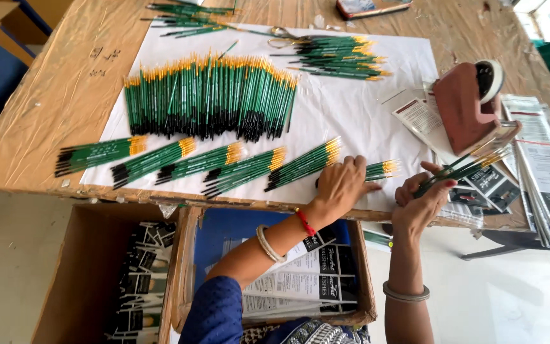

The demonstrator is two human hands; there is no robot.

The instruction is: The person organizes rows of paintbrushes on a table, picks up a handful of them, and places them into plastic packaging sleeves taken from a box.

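The brown paper-covered surface [65,89] carries a white sheet [345,108] with a long row of green paintbrushes [210,99] and five small bundles [224,164] below it. A red tape dispenser [469,105] stands at right. The left hand [340,185] lies flat, fingers spread, on a sixth bundle [382,169] near the edge. The right hand [423,202] pinches a few green brushes [463,169] just above the surface.
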